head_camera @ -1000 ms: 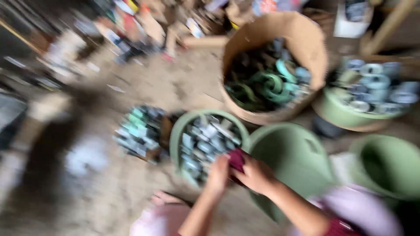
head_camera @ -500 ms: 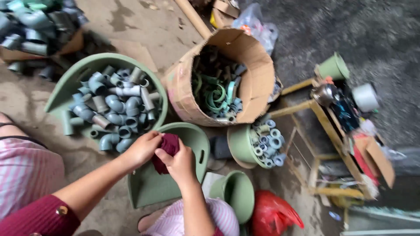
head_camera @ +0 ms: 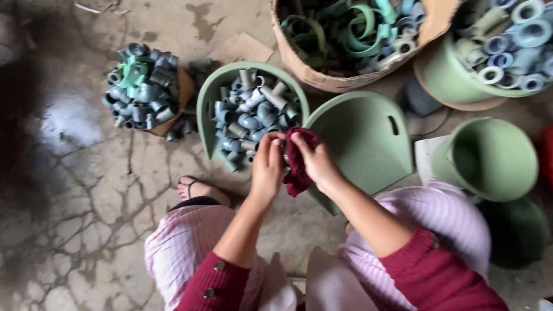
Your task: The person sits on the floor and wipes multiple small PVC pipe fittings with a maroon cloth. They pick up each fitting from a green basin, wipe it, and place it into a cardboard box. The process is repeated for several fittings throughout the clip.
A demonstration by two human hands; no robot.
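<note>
Maroon cloth (head_camera: pixel 298 164) beside pipe-fitting basin (head_camera: pixel 212 95)

A dark red cloth (head_camera: pixel 298 164) sits in front of the pale green tub (head_camera: pixel 208 103) of grey-blue pipe fittings (head_camera: pixel 250 118). Beside the tub, an empty green tub (head_camera: pixel 360 144). Sleeves (head_camera: pixel 216 282) are maroon, the trousers (head_camera: pixel 184 245) pink-and-white striped, the floor (head_camera: pixel 86 190) grey, cracked.

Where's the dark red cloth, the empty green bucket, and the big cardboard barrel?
dark red cloth (head_camera: pixel 298 164), head view, middle of the bunched fabric.
empty green bucket (head_camera: pixel 521 151), head view, inner wall.
cardboard barrel (head_camera: pixel 322 78), head view, outer wall.
</note>
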